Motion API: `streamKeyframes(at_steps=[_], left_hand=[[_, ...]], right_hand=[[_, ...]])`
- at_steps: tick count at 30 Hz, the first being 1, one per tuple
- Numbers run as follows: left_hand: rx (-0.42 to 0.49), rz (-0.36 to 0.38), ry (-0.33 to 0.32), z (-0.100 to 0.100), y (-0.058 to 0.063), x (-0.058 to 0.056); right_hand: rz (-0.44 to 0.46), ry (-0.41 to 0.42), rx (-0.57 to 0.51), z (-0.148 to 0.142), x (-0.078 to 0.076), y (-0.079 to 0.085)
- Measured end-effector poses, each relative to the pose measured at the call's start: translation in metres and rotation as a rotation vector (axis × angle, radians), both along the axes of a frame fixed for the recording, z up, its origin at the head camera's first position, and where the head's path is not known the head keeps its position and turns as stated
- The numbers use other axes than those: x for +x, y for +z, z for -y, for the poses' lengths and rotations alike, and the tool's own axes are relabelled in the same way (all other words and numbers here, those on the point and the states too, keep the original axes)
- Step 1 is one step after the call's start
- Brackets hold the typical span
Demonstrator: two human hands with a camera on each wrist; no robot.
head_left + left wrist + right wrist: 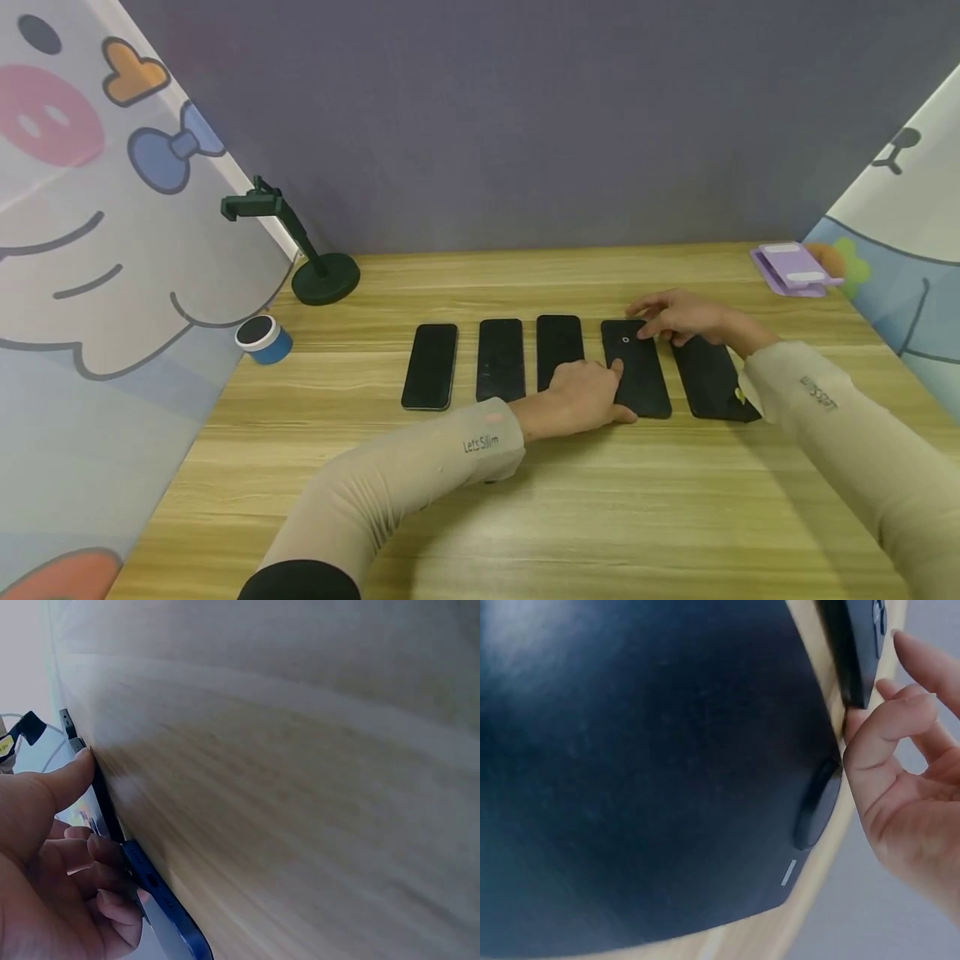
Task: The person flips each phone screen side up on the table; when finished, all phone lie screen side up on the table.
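Dark lettering reading "LetsSlim" crosses the beige fabric left sleeve, left of a flat, black, rectangular phone; the same word slants over the beige fabric right sleeve, right of that phone. A small pale ring sign marks the phone's upper face.

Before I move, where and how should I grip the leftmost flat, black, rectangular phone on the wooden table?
Likely best pinched across both long edges at mid-length, from above: this leftmost black rectangular phone lies flat on the light wooden table, bare tabletop borders both long sides, and the left beige fabric sleeve lies close to its near end.
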State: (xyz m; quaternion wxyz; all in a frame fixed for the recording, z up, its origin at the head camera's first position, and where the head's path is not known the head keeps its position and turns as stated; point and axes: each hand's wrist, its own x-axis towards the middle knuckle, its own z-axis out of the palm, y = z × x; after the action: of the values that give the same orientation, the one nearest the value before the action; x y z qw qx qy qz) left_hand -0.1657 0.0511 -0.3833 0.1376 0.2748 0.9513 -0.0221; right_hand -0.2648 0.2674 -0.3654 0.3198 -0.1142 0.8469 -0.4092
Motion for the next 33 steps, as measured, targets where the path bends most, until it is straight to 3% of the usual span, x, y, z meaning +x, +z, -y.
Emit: streamKeyframes(at_steps=[11,26,33], left_hand=[[0.063,-0.008,-0.019,0.002,-0.002,0.000],[0.067,0.009,-0.018,0.008,-0.002,-0.001],[0.046,0.028,-0.013,0.007,0.001,-0.002]], right_hand=[[0.056,-0.063,-0.052,-0.008,-0.003,-0.004],[-0.069,-0.051,0.060,-0.003,0.003,0.004],[-0.075,-0.058,0.084,-0.005,0.004,0.008]])
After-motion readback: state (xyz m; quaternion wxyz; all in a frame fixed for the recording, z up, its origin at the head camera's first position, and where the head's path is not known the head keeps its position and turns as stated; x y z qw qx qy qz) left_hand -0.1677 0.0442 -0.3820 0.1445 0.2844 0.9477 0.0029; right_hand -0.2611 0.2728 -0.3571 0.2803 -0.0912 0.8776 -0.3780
